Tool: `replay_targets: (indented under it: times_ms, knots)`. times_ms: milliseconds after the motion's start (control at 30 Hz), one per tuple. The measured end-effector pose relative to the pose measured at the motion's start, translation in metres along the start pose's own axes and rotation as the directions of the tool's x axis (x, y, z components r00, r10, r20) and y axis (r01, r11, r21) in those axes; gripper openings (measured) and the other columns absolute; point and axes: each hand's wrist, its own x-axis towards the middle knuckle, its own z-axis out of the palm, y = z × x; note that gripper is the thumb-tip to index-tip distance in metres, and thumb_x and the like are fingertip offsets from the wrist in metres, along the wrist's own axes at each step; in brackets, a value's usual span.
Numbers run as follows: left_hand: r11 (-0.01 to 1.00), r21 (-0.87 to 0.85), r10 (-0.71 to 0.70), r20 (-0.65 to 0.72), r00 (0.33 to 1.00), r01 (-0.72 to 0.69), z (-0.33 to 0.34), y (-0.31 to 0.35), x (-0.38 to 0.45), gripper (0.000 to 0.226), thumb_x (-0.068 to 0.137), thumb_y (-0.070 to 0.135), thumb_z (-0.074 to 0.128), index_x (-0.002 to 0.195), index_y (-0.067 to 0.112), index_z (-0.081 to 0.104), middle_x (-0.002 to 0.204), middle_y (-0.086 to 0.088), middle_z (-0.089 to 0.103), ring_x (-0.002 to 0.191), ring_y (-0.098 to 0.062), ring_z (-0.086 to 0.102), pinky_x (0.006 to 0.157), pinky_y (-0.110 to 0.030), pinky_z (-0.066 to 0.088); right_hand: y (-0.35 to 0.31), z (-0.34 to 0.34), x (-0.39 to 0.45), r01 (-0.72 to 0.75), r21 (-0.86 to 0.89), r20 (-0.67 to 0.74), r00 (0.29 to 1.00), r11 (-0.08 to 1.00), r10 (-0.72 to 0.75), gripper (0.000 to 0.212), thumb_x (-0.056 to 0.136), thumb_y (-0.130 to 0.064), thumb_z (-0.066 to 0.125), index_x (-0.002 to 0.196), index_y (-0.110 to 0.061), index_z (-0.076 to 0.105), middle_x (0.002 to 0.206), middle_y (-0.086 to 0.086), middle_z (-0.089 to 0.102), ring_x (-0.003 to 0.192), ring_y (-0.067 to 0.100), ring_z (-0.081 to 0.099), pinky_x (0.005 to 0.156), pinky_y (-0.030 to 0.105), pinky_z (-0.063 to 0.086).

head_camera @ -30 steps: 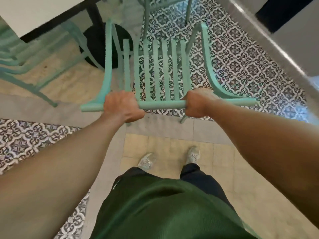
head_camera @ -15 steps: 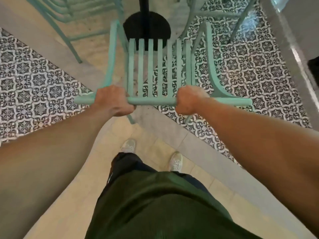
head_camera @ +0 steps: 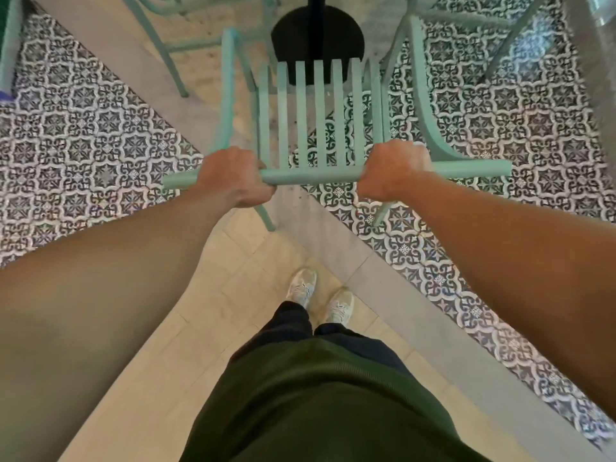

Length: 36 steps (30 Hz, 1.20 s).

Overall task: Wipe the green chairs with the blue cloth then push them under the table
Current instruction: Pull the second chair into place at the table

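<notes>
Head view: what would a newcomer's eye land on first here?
Both hands, left and right, grip the top rail of a green chair at centre. Beyond it stands the table's black base, with more green chairs on either side, all on a patterned tile floor.

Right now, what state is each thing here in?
Left hand: closed around the chair's top rail.
Right hand: closed around the same rail.
Green slatted chair: upright, gripped, facing the table's black base.
Blue cloth: not visible.
</notes>
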Motion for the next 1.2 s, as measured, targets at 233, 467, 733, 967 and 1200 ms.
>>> replay_targets:
  times_ms: [233,467,733,967,1200]
  knots:
    - [0.999,-0.032,-0.004,-0.008,1.0,0.004,-0.017,0.008,0.036,0.029,0.079,0.044,0.063,0.1,0.028,0.074,0.079,-0.002,0.058,0.074,-0.026,0.049,0.066,-0.031,0.039,0.019,-0.019,0.034,0.012,-0.039,-0.003,1.0,0.999,-0.012,0.021,0.082,-0.037,0.055,0.076,-0.017,0.052,0.071,-0.001,0.056,0.059,0.011,0.048,0.054,0.025,0.039]
    - [1.0,-0.01,-0.025,-0.028,0.999,0.025,-0.022,0.007,0.085,0.039,0.071,0.051,0.06,0.095,0.023,0.072,0.078,-0.002,0.062,0.074,-0.028,0.056,0.063,-0.032,0.042,0.034,-0.033,0.077,-0.005,-0.096,-0.015,1.0,0.995,0.004,0.023,0.082,-0.041,0.057,0.085,-0.018,0.059,0.07,-0.003,0.059,0.058,0.011,0.052,0.047,0.021,0.037]
    - [1.0,-0.007,-0.016,-0.038,0.999,0.016,-0.037,-0.002,0.12,0.04,0.074,0.053,0.061,0.096,0.021,0.072,0.077,-0.002,0.061,0.073,-0.028,0.056,0.063,-0.032,0.041,0.038,-0.049,0.112,-0.004,-0.038,-0.05,0.999,0.999,0.002,0.023,0.079,-0.038,0.059,0.09,-0.019,0.062,0.072,-0.002,0.06,0.061,0.013,0.053,0.058,0.026,0.045]
    - [1.0,-0.01,-0.022,-0.052,0.998,0.021,-0.049,-0.01,0.15,0.035,0.075,0.048,0.063,0.094,0.02,0.072,0.075,-0.002,0.059,0.074,-0.027,0.056,0.063,-0.031,0.04,0.039,-0.065,0.142,0.005,-0.031,-0.066,0.998,1.0,-0.007,0.023,0.079,-0.037,0.058,0.089,-0.017,0.063,0.073,0.0,0.06,0.067,0.016,0.056,0.071,0.033,0.054]
    - [1.0,0.006,-0.021,-0.067,0.998,0.022,-0.06,-0.019,0.177,0.036,0.074,0.051,0.062,0.093,0.021,0.073,0.071,-0.001,0.058,0.072,-0.026,0.056,0.062,-0.032,0.038,0.039,-0.079,0.173,0.01,-0.035,-0.083,0.996,0.999,-0.013,0.02,0.078,-0.037,0.058,0.084,-0.018,0.06,0.072,-0.001,0.059,0.063,0.013,0.051,0.064,0.03,0.046]
